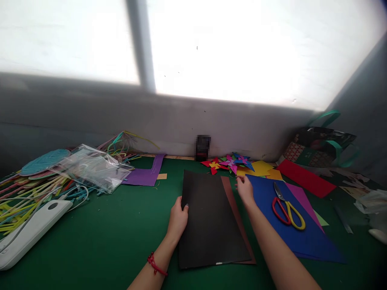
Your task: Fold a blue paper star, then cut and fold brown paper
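My left hand [177,217] grips the left edge of a black sheet of paper [211,221], thumb on top and fingers beneath. A brown sheet [237,213] shows from under its right side. My right hand [245,188] is between the brown sheet and the blue paper [266,209], its fingers loosely bent and nothing visible in them. Scissors [287,207] with one red and one yellow handle lie on the blue paper. Just beyond the right hand are yellow paper [260,166] and colourful paper pinwheels [229,162].
At left, a white power strip [39,233], coloured strips [18,209] and a clear plastic bag [93,169] lie on the green table [121,249]. Purple paper [145,176] and a dark blurred object [202,147] are near the wall. Red paper [305,177] and a patterned bag [317,147] are right.
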### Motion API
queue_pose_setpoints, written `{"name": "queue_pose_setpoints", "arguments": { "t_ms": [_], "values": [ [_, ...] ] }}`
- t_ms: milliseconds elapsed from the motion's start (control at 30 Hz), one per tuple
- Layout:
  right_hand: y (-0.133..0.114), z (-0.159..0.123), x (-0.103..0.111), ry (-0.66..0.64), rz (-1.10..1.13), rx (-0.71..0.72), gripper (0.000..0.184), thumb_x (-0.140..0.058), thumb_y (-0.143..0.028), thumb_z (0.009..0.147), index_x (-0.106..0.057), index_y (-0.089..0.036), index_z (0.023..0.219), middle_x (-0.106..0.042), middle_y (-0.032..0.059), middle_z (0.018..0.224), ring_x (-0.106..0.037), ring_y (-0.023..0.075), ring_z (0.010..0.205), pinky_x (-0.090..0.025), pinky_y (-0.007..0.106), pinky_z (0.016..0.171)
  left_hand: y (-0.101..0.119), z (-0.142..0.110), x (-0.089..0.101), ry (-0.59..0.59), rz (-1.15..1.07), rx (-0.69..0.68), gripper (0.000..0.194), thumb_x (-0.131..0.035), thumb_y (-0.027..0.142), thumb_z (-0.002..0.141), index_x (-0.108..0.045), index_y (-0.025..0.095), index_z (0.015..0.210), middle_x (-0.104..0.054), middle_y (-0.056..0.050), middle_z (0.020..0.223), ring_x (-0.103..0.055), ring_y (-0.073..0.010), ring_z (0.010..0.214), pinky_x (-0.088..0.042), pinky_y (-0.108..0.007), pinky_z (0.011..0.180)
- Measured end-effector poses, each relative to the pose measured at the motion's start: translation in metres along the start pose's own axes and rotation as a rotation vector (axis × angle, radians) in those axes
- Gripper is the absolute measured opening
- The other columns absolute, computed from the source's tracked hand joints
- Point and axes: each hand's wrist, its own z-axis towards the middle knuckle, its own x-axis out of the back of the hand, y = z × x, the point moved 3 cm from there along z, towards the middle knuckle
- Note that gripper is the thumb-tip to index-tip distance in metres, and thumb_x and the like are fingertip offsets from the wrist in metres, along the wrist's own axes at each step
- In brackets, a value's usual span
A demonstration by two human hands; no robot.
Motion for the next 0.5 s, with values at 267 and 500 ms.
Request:
{"name": "queue_pose_setpoints", "arguments": {
  "t_ms": [267, 500],
  "values": [
    [0.030, -0.064, 0.019, -0.132, -0.479, -0.018, 0.055, -0.040, -0.048, 0.077, -0.044, -0.022, 0.126, -0.029, 0.0097, 0.140, -0.012, 0.0336, 0.130, -0.005, 0.056, 0.100, 0.004, -0.003, 0.002, -0.021, 0.043, -0.029, 0.037, -0.045, 0.019, 0.081, -0.044, 0.013, 0.117, -0.051, -0.014, 0.121, -0.046, -0.0239, 0.114, -0.039, -0.035, 0.092],
    [0.055, -0.059, 0.044, -0.283, -0.618, -0.019, 0.064, -0.031, -0.058, 0.079, -0.025, -0.027, 0.135, -0.020, 0.0007, 0.143, -0.008, 0.0293, 0.131, -0.003, 0.053, 0.102, 0.005, -0.003, 0.002, -0.032, 0.008, -0.033, 0.036, -0.046, 0.019, 0.080, -0.045, 0.015, 0.116, -0.051, -0.013, 0.121, -0.045, -0.0238, 0.114, -0.038, -0.035, 0.092]
  ]
}}
